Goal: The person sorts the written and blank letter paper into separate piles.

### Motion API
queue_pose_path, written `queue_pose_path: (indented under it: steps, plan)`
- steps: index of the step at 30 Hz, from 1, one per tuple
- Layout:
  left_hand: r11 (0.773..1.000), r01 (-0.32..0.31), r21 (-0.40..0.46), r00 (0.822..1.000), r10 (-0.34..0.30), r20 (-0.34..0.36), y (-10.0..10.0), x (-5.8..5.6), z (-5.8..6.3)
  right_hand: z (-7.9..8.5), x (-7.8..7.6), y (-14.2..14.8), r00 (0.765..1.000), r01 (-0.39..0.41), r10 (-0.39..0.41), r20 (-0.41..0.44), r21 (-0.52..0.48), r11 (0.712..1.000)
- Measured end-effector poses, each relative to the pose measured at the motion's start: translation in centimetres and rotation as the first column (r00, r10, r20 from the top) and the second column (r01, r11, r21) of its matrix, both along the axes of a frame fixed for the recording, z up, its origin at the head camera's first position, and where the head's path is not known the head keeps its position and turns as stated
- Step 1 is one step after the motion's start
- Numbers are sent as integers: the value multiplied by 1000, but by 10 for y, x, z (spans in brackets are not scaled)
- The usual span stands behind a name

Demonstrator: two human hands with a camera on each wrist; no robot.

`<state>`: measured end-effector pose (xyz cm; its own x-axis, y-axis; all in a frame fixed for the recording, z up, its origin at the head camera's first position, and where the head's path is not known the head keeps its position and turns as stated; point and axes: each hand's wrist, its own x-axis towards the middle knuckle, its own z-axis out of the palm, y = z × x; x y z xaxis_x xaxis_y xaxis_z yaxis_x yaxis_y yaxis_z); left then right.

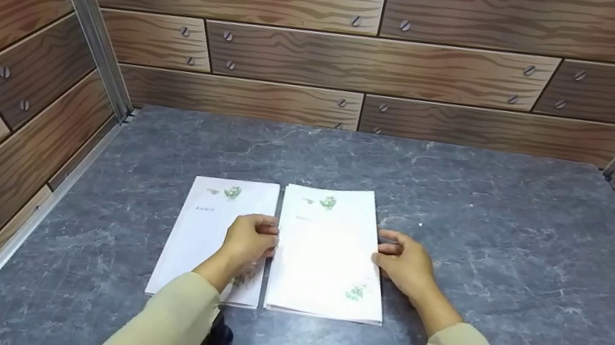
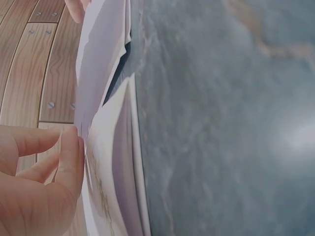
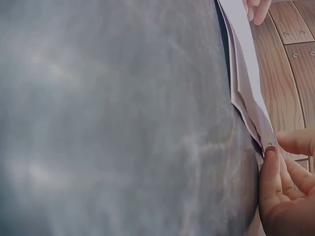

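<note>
Two white paper stacks printed with green plant motifs lie side by side. My left hand reaches over the left stack. Its fingertips and thumb are bent together at the left edge of the right stack. On the opposite long edge, my right hand pinches the sheets between thumb and fingers. Loose layers show along the edge of the right stack in the right wrist view. Seen from the left wrist, the left stack's top sheet bulges up from those below.
Beneath the papers is a grey marbled tabletop. Wood-plank patterned walls stand at the back and sides, joined by grey metal corner posts. Black wrist devices hang under the light sleeves.
</note>
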<state>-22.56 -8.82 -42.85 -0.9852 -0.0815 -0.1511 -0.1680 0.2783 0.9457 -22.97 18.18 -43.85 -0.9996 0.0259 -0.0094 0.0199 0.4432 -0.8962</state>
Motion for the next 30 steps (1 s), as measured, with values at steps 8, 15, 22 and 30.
queue_pose_path:
  steps: [8,15,22,30]
  plan:
    - [1000,-12,-10,1000,12,5,0,0,0,1,0,0,1000,1,-1,8,34,999]
    - [1000,-8,-7,1000,8,7,-1,1,-1,2,0,2,999,-20,19,39,30,999]
    - [1000,0,9,1000,0,5,-1,0,0,5,-1,3,998,-12,11,59,17,1000]
    - [998,36,60,999,-36,-10,-1,1,6,8,-1,2,998,-21,23,51,-38,999]
